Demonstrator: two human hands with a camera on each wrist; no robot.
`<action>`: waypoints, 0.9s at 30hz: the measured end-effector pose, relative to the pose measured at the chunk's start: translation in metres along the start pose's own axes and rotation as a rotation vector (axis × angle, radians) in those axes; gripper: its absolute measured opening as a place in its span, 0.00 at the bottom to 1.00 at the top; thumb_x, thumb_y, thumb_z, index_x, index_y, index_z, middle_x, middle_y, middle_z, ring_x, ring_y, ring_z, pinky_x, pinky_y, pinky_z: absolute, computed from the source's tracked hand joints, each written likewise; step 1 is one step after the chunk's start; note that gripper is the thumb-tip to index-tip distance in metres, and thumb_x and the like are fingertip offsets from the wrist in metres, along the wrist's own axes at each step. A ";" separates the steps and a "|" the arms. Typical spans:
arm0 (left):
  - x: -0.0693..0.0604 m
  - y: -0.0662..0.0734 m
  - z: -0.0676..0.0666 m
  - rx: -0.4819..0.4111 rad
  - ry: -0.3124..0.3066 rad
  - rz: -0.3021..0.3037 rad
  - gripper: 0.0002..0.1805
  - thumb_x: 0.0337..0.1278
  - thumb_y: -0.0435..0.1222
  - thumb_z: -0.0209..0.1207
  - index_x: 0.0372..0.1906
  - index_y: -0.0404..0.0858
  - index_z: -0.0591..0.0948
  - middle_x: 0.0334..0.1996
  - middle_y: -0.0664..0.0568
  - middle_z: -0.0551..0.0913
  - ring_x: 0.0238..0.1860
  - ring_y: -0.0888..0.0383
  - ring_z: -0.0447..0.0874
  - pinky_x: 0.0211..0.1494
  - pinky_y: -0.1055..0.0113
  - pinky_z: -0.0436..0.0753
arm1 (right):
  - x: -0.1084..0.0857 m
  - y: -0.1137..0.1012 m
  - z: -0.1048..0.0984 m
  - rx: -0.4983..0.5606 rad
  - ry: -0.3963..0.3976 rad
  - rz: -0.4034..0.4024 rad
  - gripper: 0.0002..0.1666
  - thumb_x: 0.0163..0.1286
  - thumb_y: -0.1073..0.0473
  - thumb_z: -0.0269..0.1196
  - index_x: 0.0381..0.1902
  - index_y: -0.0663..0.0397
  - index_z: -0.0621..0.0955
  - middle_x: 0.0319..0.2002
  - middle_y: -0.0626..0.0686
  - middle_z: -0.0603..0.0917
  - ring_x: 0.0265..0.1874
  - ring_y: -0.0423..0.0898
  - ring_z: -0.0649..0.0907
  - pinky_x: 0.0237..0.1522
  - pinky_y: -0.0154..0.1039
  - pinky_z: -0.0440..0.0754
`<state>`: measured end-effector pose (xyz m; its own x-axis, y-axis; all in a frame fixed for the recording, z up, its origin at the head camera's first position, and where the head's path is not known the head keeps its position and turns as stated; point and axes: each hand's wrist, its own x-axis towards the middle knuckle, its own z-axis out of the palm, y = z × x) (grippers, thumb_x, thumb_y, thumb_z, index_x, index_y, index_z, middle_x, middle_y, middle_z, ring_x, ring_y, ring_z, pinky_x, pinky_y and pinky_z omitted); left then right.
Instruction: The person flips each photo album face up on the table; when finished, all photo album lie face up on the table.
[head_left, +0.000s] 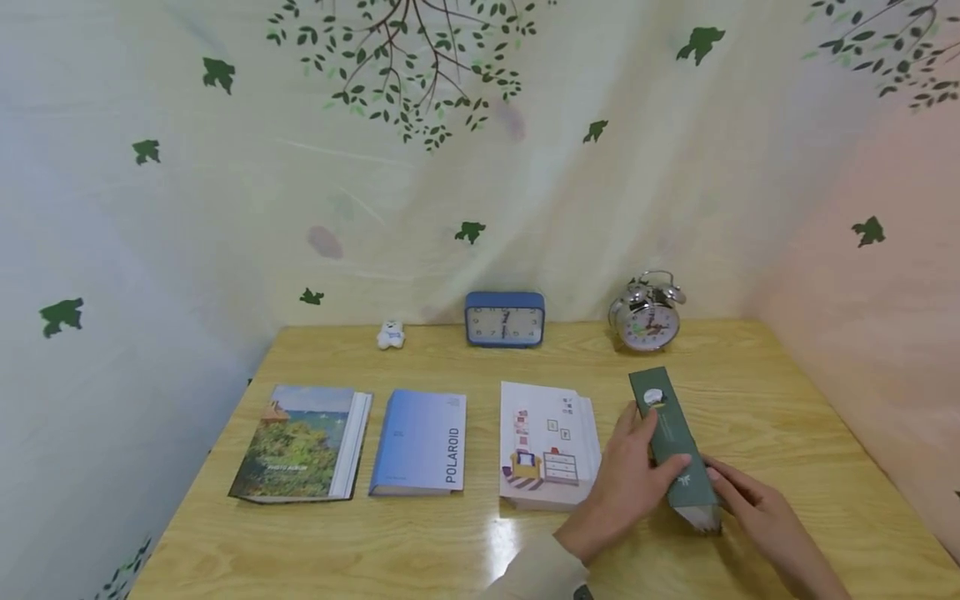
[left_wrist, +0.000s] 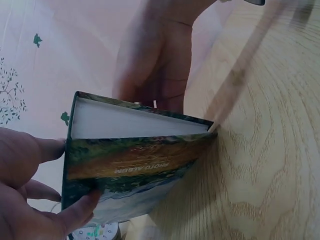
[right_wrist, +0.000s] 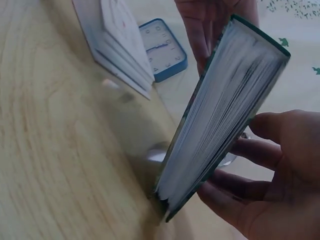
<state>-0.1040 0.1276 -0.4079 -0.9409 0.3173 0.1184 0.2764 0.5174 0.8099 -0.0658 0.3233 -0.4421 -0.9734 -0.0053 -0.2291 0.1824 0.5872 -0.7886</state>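
A thick green-spined photo album (head_left: 678, 450) stands spine up on the table at the right, its covers slanting down to the tabletop. My left hand (head_left: 626, 475) grips it at the spine, fingers along the painted cover (left_wrist: 140, 170). From the other side my right hand (head_left: 772, 517) holds the opposite cover, with bent fingers (right_wrist: 250, 187) against it. White page edges (right_wrist: 220, 110) show in the right wrist view. To the left of the album lies a white book with a drawn room (head_left: 551, 446), partly behind my left hand.
Further left lie a blue Polaroid album (head_left: 420, 442) and another photo album with a landscape cover (head_left: 303, 442). Along the back stand a white bear figurine (head_left: 391, 335), a blue rectangular clock (head_left: 505, 320) and a silver twin-bell alarm clock (head_left: 647, 321). Behind them hangs a leaf-patterned curtain (head_left: 405, 242).
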 end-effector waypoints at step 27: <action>-0.004 -0.035 0.035 0.151 -0.104 0.051 0.34 0.65 0.52 0.53 0.67 0.33 0.68 0.64 0.45 0.73 0.63 0.56 0.73 0.62 0.69 0.74 | 0.021 0.017 -0.014 -0.269 -0.021 0.145 0.51 0.69 0.29 0.46 0.75 0.59 0.51 0.69 0.79 0.48 0.63 0.80 0.54 0.56 0.74 0.60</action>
<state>-0.1035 0.1361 -0.4569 -0.9016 0.4230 0.0906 0.3570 0.6091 0.7082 -0.0848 0.3442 -0.4525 -0.9363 0.0793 -0.3421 0.2733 0.7763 -0.5681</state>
